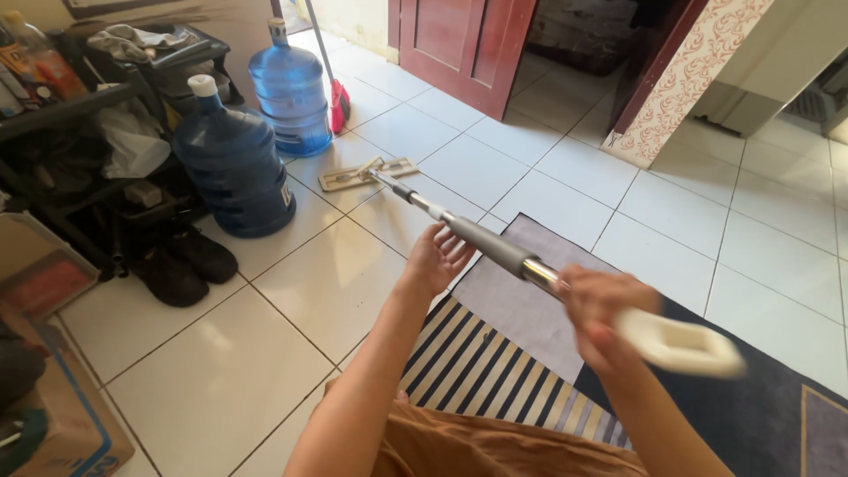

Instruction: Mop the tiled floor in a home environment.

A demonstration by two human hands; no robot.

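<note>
Centrally, a flat mop (459, 231): pole slanting from its pale handle end at 4 o'clock to its flat head (367, 173) on the white tiled floor (221, 371) at 11 o'clock. Right hand (601, 314): fingers clenched on the pole near the handle, blurred. Left hand (435, 257): fingers released, palm just beside the grey grip. Striped rug (481, 371) at 6 o'clock. Two blue water jugs (231, 168) and black shoes (181, 261) at 9 to 10 o'clock.

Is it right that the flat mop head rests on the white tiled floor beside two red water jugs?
Not quite. The head view shows the flat mop head on the white tiled floor beside two water jugs that are blue, not red.
</note>
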